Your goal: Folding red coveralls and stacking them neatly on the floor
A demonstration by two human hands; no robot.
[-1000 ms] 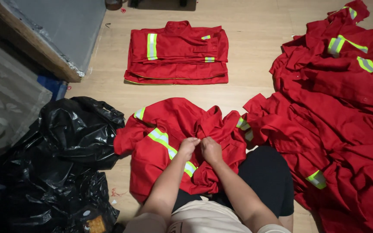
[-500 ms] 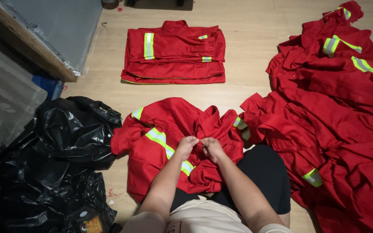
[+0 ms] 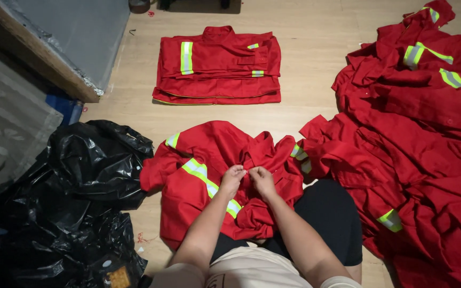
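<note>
A crumpled red work jacket (image 3: pixel 198 160) with yellow and silver reflective stripes lies on the wooden floor in front of me, partly over my lap. My left hand (image 3: pixel 232 178) and my right hand (image 3: pixel 262 180) meet at the middle of the jacket. Both pinch the red cloth at its front, fingertips almost touching each other. What the fingers grip is too small to tell apart from the cloth.
A neat stack of folded red jackets (image 3: pixel 220 66) sits farther out on the floor. A big loose heap of red jackets (image 3: pixel 422 144) fills the right side. Black plastic bags (image 3: pixel 76 197) lie at my left, below a grey board with a wooden edge (image 3: pixel 54 48).
The hands stay pinched together on the jacket front with only small finger movement. The view has shifted slightly.
</note>
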